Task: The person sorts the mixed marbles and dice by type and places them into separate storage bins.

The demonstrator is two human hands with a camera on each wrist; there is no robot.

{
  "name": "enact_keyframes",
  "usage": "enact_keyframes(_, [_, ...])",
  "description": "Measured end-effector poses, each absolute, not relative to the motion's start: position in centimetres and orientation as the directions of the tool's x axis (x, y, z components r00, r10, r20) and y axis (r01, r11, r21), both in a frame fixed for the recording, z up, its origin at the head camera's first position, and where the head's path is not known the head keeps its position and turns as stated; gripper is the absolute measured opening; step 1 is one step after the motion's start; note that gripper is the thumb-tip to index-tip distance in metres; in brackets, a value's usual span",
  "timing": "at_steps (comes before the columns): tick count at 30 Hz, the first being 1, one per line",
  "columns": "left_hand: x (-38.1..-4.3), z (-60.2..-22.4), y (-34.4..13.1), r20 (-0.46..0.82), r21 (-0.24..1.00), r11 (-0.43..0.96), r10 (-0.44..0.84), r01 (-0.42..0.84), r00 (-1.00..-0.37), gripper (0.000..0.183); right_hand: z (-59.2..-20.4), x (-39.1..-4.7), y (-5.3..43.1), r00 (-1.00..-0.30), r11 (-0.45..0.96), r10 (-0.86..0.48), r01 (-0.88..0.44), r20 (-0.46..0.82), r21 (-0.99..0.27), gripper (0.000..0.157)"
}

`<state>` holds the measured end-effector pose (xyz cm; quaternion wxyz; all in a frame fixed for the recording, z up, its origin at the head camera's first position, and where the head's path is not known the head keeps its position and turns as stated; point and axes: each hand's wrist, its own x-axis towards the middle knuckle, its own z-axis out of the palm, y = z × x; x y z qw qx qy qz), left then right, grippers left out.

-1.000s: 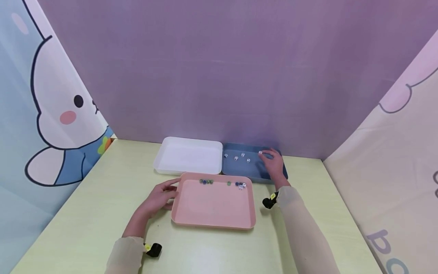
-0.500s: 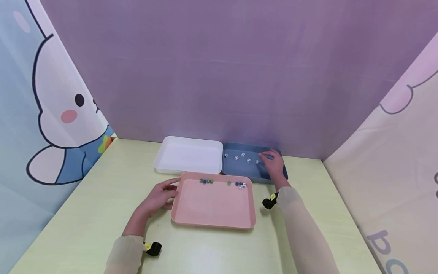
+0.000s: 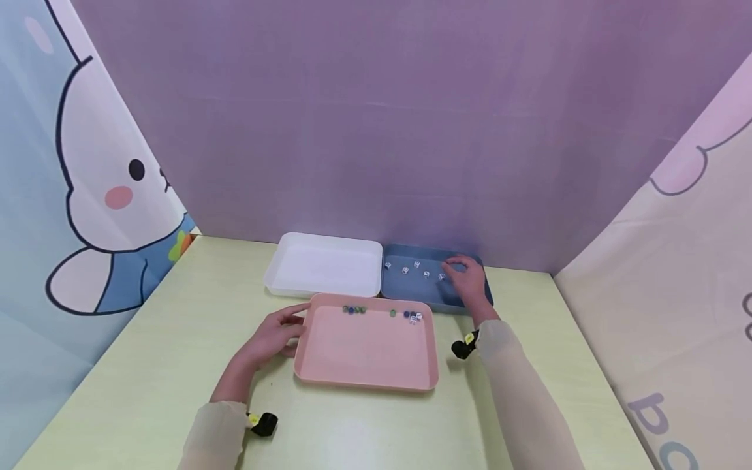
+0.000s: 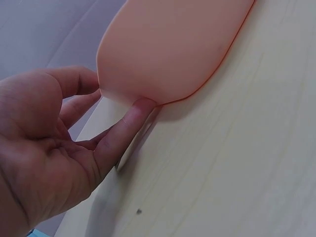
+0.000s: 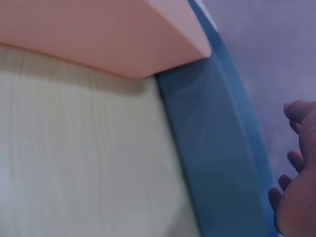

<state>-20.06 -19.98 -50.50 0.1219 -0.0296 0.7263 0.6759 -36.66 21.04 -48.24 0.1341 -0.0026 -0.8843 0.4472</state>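
In the head view my left hand [image 3: 273, 336] holds the left edge of a pink tray [image 3: 364, 356]. The left wrist view shows its thumb and bent index finger against the tray's outer wall. Green and blue marbles [image 3: 354, 310] and white dice [image 3: 414, 319] lie along the tray's far side. Over the right part of a blue tray [image 3: 405, 290] hovers my right hand [image 3: 469, 282], its fingers loosely bent with nothing visible between them. Several white dice [image 3: 425, 274] are spread in the blue tray, one just left of the fingertips. The right wrist view shows this hand beyond the blue tray's wall.
A white tray [image 3: 329, 267] stands left of the blue one, both behind the pink tray. The pink tray's far right corner overlaps the blue tray's near rim. A purple cloth [image 3: 376, 130] rises behind the pale wooden table [image 3: 352, 431], with printed cloths at both sides.
A second ago my right fingers pinched a die above the blue tray. They have let it go, and it lies in that tray. My left hand stays at the pink tray.
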Motion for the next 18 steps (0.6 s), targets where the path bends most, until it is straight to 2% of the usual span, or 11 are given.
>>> enact_keyframes(7, [-20.0, -50.6, -20.1, -0.216, 0.975, 0.083, 0.118, -0.208, -0.969, 0.049, -45.2, -34.2, 19.3, -0.998, 0.739, 0.048, 0.002, 0.05, -0.674, 0.023])
enact_keyframes(13, [-20.2, -50.8, -20.1, -0.219, 0.974, 0.087, 0.118, -0.21, -0.969, 0.049, -42.5, -31.3, 17.2, -0.996, 0.855, -0.027, -0.069, 0.088, -0.513, 0.023])
enact_keyframes(18, [-20.2, -51.0, -20.1, -0.212, 0.975, 0.083, 0.106, -0.204, -0.971, 0.049, -42.0, -29.6, 15.8, -0.986, 0.902, -0.086, -0.137, 0.141, -0.41, 0.017])
